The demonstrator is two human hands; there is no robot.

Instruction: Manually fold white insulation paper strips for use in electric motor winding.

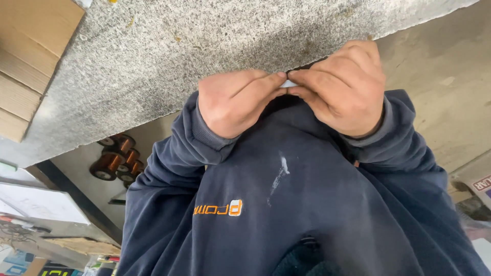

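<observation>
Pinching a small white piece (pixel 289 83), lying crosswise, between both hands (pixel 240 99).

Both hands, left (pixel 232 99) and right (pixel 342 87), meet fingertip to fingertip, seemingly pinching.

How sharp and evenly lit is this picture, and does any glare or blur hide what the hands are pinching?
Head view: soft even light, no glare, weak shadows; left hand and right hand sharp, the small white piece mostly hidden by fingertips; copper wire spools slightly soft.
</observation>
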